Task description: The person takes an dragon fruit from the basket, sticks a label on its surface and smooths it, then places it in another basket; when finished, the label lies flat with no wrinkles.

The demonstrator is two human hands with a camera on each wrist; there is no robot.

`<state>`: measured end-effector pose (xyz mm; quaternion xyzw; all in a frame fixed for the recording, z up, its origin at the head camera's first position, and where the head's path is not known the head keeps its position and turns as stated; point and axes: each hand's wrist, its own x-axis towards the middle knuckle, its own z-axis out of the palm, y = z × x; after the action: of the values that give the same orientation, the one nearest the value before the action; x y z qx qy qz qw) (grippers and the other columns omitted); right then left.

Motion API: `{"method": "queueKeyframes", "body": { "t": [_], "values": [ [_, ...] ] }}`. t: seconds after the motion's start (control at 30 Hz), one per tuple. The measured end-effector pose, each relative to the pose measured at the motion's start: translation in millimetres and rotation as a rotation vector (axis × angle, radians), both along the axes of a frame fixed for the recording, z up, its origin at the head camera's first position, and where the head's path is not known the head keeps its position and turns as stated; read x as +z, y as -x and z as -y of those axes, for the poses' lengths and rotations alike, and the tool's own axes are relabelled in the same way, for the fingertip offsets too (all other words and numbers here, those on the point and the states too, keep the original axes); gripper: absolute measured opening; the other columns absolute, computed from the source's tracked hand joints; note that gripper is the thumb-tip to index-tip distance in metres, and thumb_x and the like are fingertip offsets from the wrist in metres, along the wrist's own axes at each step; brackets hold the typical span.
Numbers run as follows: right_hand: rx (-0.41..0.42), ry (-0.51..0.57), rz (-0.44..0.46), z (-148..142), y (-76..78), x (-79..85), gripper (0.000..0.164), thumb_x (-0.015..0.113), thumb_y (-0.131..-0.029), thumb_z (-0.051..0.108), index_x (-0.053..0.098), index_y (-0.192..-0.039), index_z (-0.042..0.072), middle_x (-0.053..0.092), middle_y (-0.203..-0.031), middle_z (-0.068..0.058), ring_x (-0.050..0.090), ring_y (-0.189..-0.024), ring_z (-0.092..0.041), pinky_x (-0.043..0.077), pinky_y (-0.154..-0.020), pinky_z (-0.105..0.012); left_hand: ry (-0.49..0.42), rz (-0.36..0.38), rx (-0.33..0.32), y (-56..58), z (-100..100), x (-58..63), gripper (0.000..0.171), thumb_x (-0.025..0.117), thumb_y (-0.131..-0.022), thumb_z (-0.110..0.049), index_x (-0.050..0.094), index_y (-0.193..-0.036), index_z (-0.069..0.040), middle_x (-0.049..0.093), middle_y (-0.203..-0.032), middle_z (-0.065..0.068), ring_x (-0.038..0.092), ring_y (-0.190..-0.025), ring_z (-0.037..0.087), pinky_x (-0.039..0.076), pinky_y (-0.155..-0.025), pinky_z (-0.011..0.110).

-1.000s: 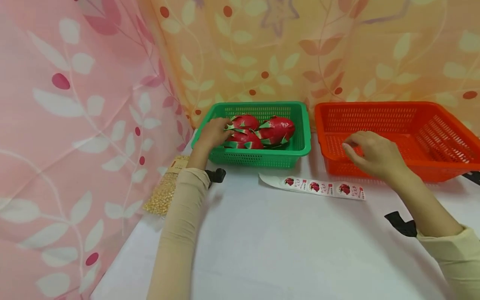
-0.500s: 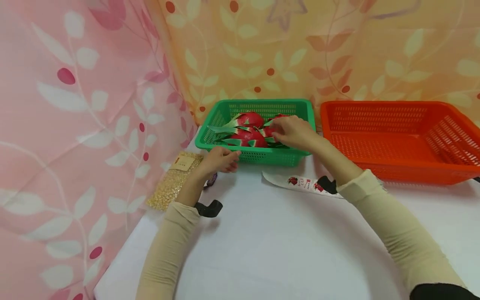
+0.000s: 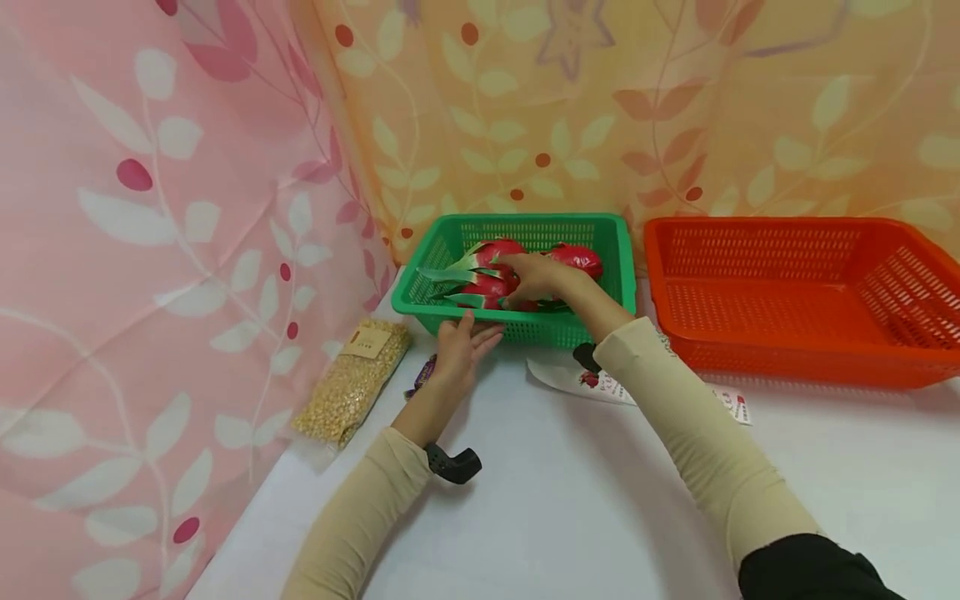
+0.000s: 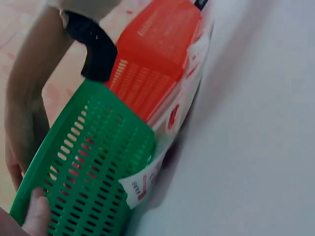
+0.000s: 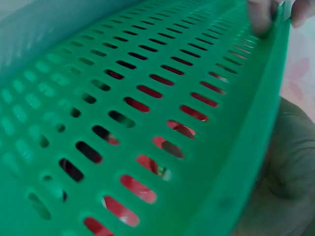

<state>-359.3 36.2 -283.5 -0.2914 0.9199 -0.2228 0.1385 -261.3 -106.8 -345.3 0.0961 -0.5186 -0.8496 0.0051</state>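
Observation:
Several red dragon fruits with green scales lie in the green basket point(image 3: 570, 333). My right hand point(image 3: 542, 277) reaches in over the front wall, fingers and thumb curled round the right end of the front dragon fruit point(image 3: 480, 290). Through the slots in the right wrist view, red skin shows, while the basket wall hides the fingertips of the right hand point(image 5: 290, 172). At the basket's front, my left hand point(image 3: 459, 354) has its thumb at the rim and its fingers extended beside the wall. The thumb point(image 4: 37, 211) also touches the green wall in the left wrist view.
Right of the green basket stands a red-orange basket point(image 3: 757, 346). A strip of dragon fruit stickers point(image 3: 555, 379) lies in front, partly under the right forearm. A bag of yellow kernels point(image 3: 352, 383) and a small purple-wrapped item point(image 3: 422, 377) lie at left.
My right hand has moved left from by the red-orange basket into the green one, onto the front dragon fruit. My left hand has come out of the basket to its front rim.

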Motion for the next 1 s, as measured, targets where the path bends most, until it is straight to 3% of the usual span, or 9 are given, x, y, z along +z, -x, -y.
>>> {"method": "queueKeyframes", "body": {
  "t": [0.2, 0.4, 0.6, 0.87, 1.0],
  "values": [
    [0.052, -0.007, 0.026, 6.7, 4.4, -9.7, 0.077, 0.067, -0.082, 0.022, 0.024, -0.145, 0.009, 0.032, -0.147, -0.013, 0.030, -0.134, -0.030, 0.026, -0.110, -0.046, -0.043, -0.034, 0.085, -1.1, -2.8, -2.3, 0.029, 0.032, -0.100, -0.013, 0.022, -0.124, 0.001, 0.035, -0.133, 0.024, 0.057, -0.109, 0.039, 0.050, -0.088, 0.035],
    [0.073, 0.012, 0.024, 12.4, 5.4, -15.7, 0.075, 0.066, -0.084, 0.018, 0.023, -0.145, 0.010, 0.031, -0.148, -0.013, 0.028, -0.136, -0.029, 0.026, -0.110, -0.045, -0.058, -0.046, 0.106, -1.3, -2.0, -5.3, 0.022, 0.032, -0.100, -0.012, 0.025, -0.117, 0.000, 0.040, -0.129, 0.025, 0.063, -0.093, 0.029, 0.051, -0.085, 0.034],
    [0.097, 0.080, -0.014, 12.9, 5.1, -18.3, 0.072, 0.067, -0.083, 0.016, 0.029, -0.142, 0.006, 0.038, -0.142, -0.017, 0.035, -0.132, -0.031, 0.029, -0.109, -0.045, -0.067, -0.051, 0.129, -1.2, -0.7, -5.1, 0.015, 0.032, -0.100, -0.012, 0.027, -0.111, -0.002, 0.042, -0.125, 0.026, 0.064, -0.089, 0.028, 0.052, -0.083, 0.034],
    [0.049, 0.167, -0.006, 0.2, 6.2, -13.3, 0.072, 0.069, -0.081, 0.016, 0.030, -0.141, 0.011, 0.037, -0.141, -0.015, 0.036, -0.130, -0.030, 0.031, -0.107, -0.045, -0.056, -0.078, 0.107, 3.5, -7.0, -2.5, 0.016, 0.033, -0.100, -0.011, 0.028, -0.112, -0.001, 0.041, -0.125, 0.024, 0.062, -0.090, 0.028, 0.052, -0.084, 0.034],
    [0.011, 0.193, 0.004, -3.7, 4.3, -13.3, 0.070, 0.070, -0.081, 0.015, 0.033, -0.140, 0.013, 0.041, -0.138, -0.018, 0.045, -0.121, -0.031, 0.038, -0.101, -0.045, -0.066, -0.071, 0.110, 4.8, -9.2, -5.8, 0.019, 0.033, -0.100, -0.010, 0.027, -0.116, -0.001, 0.041, -0.123, 0.023, 0.063, -0.081, 0.022, 0.052, -0.083, 0.034]
  ]
}}
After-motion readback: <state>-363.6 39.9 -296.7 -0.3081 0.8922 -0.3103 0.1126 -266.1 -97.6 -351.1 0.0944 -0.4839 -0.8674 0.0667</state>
